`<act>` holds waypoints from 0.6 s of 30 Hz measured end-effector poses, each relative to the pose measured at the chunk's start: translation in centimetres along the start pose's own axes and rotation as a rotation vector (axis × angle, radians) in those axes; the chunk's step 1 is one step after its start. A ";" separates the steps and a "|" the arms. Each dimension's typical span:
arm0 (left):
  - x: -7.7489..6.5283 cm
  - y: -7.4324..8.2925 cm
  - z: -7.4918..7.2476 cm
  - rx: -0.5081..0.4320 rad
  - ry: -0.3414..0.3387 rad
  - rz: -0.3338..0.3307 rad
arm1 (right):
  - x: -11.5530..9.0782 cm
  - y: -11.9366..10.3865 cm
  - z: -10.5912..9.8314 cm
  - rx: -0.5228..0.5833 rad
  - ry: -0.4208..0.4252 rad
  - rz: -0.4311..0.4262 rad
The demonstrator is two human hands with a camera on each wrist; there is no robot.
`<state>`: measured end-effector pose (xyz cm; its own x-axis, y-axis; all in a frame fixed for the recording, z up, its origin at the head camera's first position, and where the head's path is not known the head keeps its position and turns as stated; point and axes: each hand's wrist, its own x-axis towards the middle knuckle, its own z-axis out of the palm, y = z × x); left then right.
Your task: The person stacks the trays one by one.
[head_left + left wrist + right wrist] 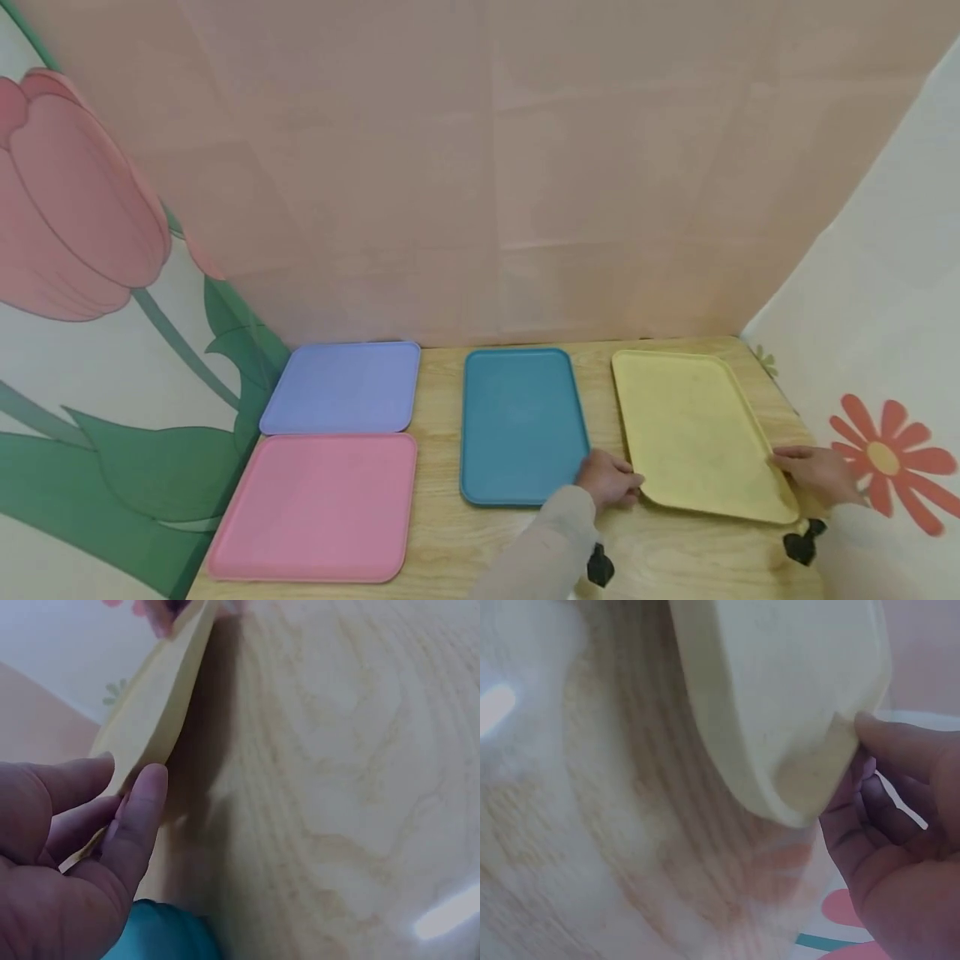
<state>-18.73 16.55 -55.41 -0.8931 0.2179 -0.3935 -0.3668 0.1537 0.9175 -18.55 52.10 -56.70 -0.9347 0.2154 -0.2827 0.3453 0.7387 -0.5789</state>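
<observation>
Yellow tray, held by opposite sides: your left hand is pinching its left edge near the front corner, and your right hand its right edge. You are holding it at the right of the wooden table; to its left a blue tray is lying, and farther left a lavender tray behind a pink tray.

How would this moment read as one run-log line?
left hand: grips yellow tray, left edge | right hand: grips right edge | on table: blue tray, pink tray, purple tray
</observation>
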 end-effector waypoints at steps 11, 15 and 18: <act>0.9 1.0 -1.4 -0.017 0.080 0.050 | 0.3 -1.1 -0.7 0.239 -0.081 0.011; 0.9 1.2 -2.1 -0.041 0.069 0.044 | -0.2 -1.9 -0.4 0.308 -0.089 0.035; 0.6 1.4 -2.7 -0.030 0.057 0.042 | -0.5 -2.3 0.0 0.325 -0.081 0.032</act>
<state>-20.48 14.26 -54.19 -0.9211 0.1683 -0.3511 -0.3352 0.1159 0.9350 -18.85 50.32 -55.21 -0.9178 0.1739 -0.3570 0.3952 0.4873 -0.7787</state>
